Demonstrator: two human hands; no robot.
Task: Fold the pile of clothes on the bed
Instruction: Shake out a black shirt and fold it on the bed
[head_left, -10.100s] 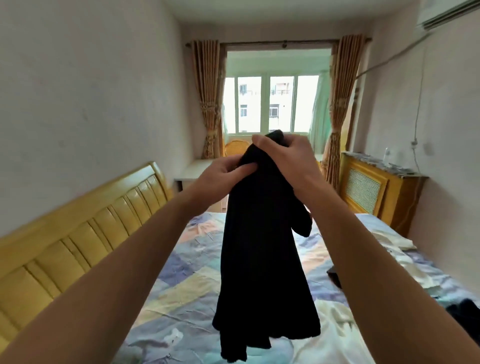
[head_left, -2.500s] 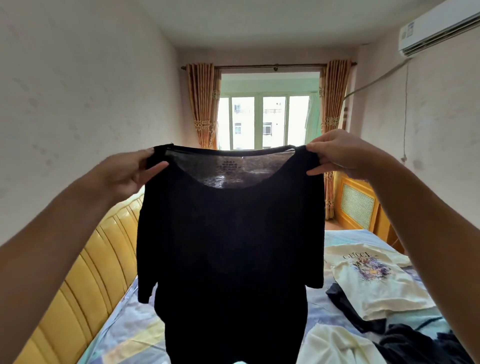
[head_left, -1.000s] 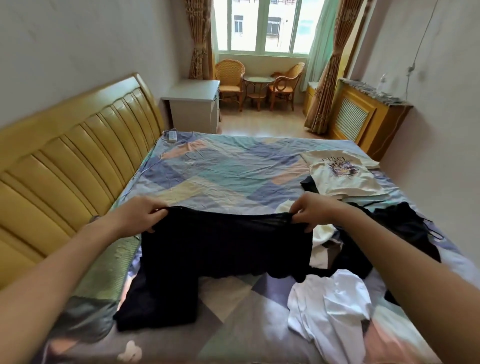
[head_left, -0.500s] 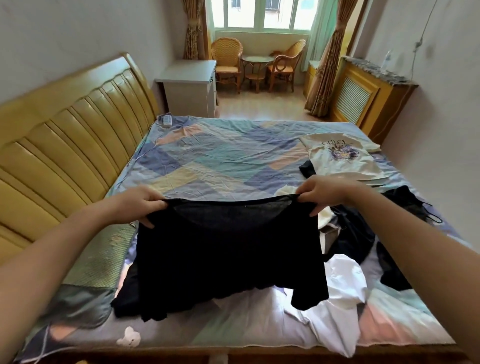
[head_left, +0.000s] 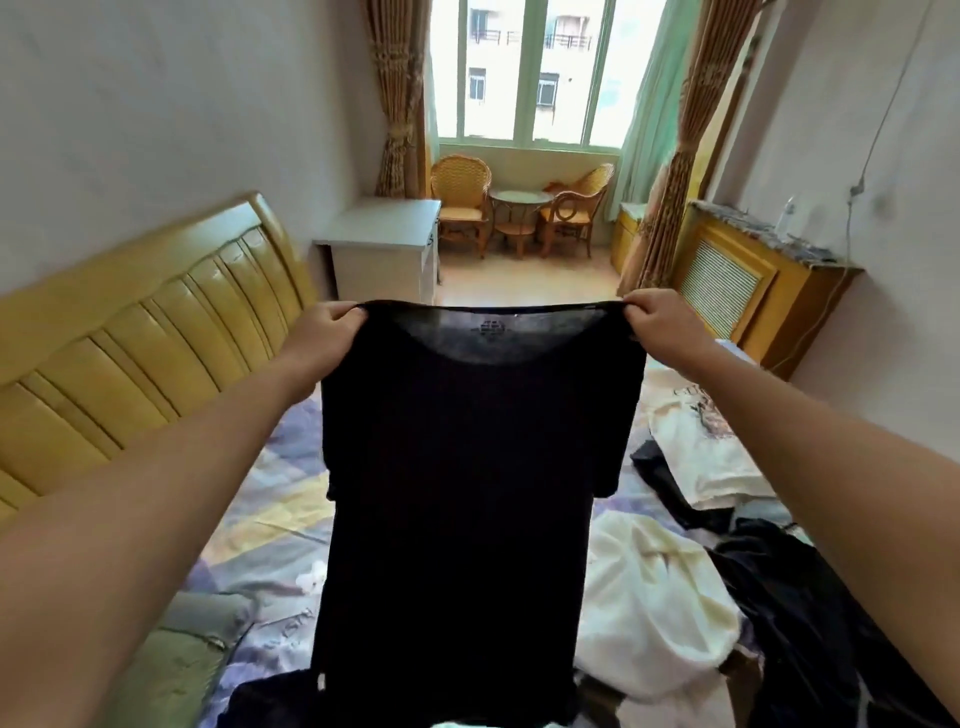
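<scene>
Your bare left forearm (head_left: 156, 493) and bare right forearm (head_left: 831, 467) are the only parts of you in view. Each shows as uncovered skin from the picture's edge to the wrist. The wide lens makes them look very thick near the camera and much narrower towards the wrists. Both look smooth and slightly soft with blur, so fine detail such as hair or marks cannot be made out. Your left hand (head_left: 324, 338) and right hand (head_left: 662, 325) are bare too, skin right to the fingertips. The knuckles show as small ridges on the right hand. The fingernails are too small and blurred to describe.
</scene>
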